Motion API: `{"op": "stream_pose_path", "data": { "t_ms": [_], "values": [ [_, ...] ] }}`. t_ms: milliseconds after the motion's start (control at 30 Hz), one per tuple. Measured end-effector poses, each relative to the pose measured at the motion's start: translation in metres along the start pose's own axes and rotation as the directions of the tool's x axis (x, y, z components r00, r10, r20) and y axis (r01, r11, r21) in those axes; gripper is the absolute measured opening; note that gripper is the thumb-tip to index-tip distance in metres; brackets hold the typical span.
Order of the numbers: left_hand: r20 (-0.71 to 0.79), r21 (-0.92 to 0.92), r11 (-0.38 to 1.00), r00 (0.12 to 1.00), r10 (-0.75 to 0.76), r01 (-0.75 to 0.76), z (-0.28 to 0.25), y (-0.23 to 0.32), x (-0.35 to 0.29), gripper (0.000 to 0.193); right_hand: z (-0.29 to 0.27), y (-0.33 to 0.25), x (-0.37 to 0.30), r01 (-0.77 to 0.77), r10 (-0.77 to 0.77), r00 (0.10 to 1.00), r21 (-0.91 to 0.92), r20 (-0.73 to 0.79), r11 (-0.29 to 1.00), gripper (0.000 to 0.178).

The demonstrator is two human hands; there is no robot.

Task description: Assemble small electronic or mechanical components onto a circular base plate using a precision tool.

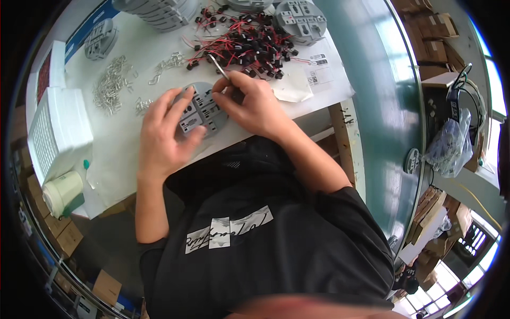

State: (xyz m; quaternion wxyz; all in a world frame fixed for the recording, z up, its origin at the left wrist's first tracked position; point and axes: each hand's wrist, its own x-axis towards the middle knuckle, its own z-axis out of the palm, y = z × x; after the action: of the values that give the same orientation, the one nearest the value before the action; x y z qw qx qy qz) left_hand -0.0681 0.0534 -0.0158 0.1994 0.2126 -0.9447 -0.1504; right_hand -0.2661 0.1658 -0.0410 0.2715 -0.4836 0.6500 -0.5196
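Observation:
A round grey plastic housing (213,118) with raised compartments lies near the front edge of the white table. My left hand (162,135) is at its left side, fingers stretched out and the thumb apart, with fingertips over the housing's rim and top. My right hand (254,103) is closed around a slim metal tool (218,67), whose bare end points up and to the left. The right fingertips are at the housing's upper right; the tool's other end is hidden in the hand. Beyond the housing lies a pile of small black parts with red wires (252,45).
Bent metal pieces (113,85) lie heaped at the left, with smaller groups nearer the housing. More grey housings (301,21) stand at the back, some stacked (159,11). A white basket (58,125) and a pale cup (62,192) are at the left edge. Paper (293,89) lies at the right.

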Motion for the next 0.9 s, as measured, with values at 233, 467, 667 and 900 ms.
{"op": "stream_pose_path", "data": {
  "t_ms": [233,467,667,900],
  "values": [
    [0.168,-0.116,0.978,0.967,0.192,-0.174,-0.006,-0.023,0.053,0.024,-0.004,0.003,0.000,0.027,-0.027,1.000,0.009,0.001,1.000,0.013],
    [0.376,-0.135,0.946,0.868,0.324,-0.294,-0.027,-0.033,0.077,0.024,-0.002,0.005,-0.002,0.039,-0.040,0.999,0.037,0.018,0.999,0.014],
    [0.472,-0.148,0.927,0.799,0.372,-0.344,-0.028,-0.037,0.081,0.029,0.001,0.004,-0.007,0.013,-0.014,0.999,0.039,0.033,0.999,0.014],
    [0.334,-0.095,0.974,0.915,0.224,-0.204,-0.007,-0.039,0.055,0.025,-0.053,-0.023,-0.057,0.150,-0.177,0.955,-0.125,-0.238,0.981,0.016]
  ]
}}
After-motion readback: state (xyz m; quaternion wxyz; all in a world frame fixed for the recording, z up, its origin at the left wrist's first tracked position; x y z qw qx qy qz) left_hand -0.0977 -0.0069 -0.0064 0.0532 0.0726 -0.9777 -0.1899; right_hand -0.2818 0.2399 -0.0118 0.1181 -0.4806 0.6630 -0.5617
